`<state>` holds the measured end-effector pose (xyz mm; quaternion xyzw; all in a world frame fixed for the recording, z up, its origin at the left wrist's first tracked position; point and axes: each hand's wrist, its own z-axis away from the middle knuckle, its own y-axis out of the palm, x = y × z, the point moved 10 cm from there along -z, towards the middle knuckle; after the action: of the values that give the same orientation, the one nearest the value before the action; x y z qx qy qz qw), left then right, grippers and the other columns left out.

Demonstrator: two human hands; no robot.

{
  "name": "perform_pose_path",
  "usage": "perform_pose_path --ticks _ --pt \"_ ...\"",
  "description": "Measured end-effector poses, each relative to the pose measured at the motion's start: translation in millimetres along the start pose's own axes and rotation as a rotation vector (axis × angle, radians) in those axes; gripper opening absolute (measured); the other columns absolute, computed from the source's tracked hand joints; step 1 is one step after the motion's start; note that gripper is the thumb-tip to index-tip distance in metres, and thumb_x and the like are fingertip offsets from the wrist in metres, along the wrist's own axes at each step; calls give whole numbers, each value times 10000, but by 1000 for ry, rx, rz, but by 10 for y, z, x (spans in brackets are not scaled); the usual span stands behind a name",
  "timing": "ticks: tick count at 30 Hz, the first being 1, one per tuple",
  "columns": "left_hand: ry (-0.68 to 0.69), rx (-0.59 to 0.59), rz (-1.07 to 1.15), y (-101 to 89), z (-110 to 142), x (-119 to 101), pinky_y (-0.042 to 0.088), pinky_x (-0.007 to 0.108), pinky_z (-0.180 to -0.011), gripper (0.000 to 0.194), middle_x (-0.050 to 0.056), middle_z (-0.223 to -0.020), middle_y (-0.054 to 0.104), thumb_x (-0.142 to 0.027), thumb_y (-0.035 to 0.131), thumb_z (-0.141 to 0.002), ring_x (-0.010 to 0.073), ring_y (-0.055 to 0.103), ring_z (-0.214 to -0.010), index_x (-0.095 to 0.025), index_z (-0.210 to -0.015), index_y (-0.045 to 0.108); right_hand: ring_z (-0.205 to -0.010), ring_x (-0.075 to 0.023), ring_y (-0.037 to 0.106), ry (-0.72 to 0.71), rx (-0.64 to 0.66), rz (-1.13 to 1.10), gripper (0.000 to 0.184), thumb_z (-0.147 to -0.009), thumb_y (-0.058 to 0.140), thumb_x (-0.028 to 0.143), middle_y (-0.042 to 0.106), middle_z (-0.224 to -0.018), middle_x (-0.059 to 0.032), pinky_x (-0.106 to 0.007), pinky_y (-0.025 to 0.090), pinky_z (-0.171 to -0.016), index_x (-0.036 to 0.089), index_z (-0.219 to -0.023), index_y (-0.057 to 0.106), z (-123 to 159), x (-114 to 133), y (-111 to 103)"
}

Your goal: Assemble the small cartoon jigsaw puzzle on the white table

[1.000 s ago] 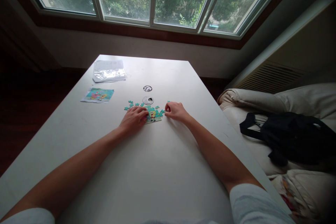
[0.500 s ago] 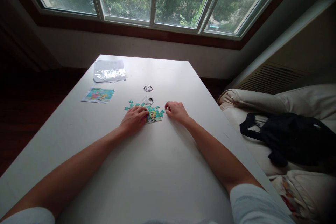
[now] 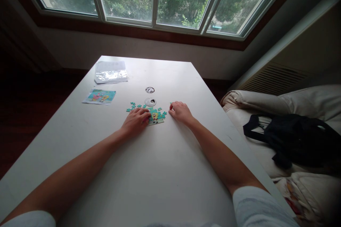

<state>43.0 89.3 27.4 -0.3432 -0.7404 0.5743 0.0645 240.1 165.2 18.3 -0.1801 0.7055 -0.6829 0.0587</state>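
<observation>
Flat teal-and-yellow jigsaw (image 3: 155,116), seemingly cardboard; likely light, weak at seams; best held by edges; left hand (image 3: 137,117) atop; right hand (image 3: 180,111) curled beside it; either pinch unclear.

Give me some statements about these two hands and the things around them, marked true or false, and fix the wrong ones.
1. The left hand covers part of the jigsaw puzzle. True.
2. The right hand is on the sofa. False: the right hand is over the table, just right of the puzzle.
3. Two round items lie beyond the puzzle. True.
4. The printed picture lies to the right of both hands. False: the printed picture lies to their left.
5. A window is beyond the table. True.
</observation>
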Motion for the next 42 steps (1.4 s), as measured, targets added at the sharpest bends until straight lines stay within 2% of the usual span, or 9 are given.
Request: perform_pose_path --ticks 5,9,16,22,25,30,33,37,42 --pt "3 -4 -6 3 -1 4 442 490 -1070 284 47 -1315 663 -288 531 -978 281 565 -1211 -293 -1214 688 -1014 -235 605 -10 63 -52 108 -914 644 330 704 -1040 -69 -330 390 -837 223 -915 632 2 18 29" --pt "5 0 -11 -1 -1 3 443 481 -1071 284 43 -1320 661 -286 533 -981 278 562 -1211 -291 -1223 683 -899 -203 621 -11 62 -104 82 -888 657 294 719 -970 -43 -306 392 -770 222 -899 619 6 25 14" --pt "0 -1 0 -3 4 6 440 481 -1074 291 44 -1322 660 -278 533 -979 275 558 -1221 -296 -1228 683 -812 -153 640 -27 110 -316 173 -886 651 245 740 -896 6 -256 422 -741 248 -1047 712 16 9 -9" --pt "-3 2 -1 -2 4 5 439 487 -1075 288 47 -1324 660 -283 540 -978 283 558 -1224 -289 -1228 683 -807 -148 650 -98 163 -499 140 -838 637 211 744 -863 -5 -247 451 -747 213 -871 773 11 130 -17" --pt "-1 4 -8 -10 2 -5 441 485 -1072 288 48 -1321 661 -284 537 -981 283 559 -1222 -287 -1228 683 -753 -140 614 -130 171 -583 149 -813 636 229 706 -824 -10 -249 447 -712 196 -858 775 23 174 -30" --pt "2 4 -16 -15 1 -16 448 483 -1064 284 48 -1315 664 -286 529 -987 282 561 -1212 -278 -1225 684 -647 -129 567 -103 341 -763 184 -784 658 280 659 -721 6 -258 419 -625 173 -909 740 67 214 121" --pt "1 -2 -10 -17 3 -13 449 485 -1064 281 49 -1315 665 -286 540 -981 282 565 -1210 -285 -1219 689 -715 -141 591 -122 341 -783 166 -766 676 289 694 -790 -7 -271 439 -660 181 -881 730 64 232 138" --pt "0 -3 -14 -14 6 -7 444 483 -1073 281 47 -1315 664 -278 548 -976 280 563 -1215 -283 -1219 689 -707 -133 581 -136 318 -749 153 -760 677 282 667 -758 7 -275 444 -652 189 -864 738 61 240 152" --pt "3 -6 -11 -12 5 -6 447 481 -1068 279 51 -1315 662 -281 546 -978 280 563 -1215 -281 -1217 691 -680 -143 632 -83 387 -918 187 -761 678 293 698 -791 -6 -329 526 -679 178 -897 737 85 254 226"
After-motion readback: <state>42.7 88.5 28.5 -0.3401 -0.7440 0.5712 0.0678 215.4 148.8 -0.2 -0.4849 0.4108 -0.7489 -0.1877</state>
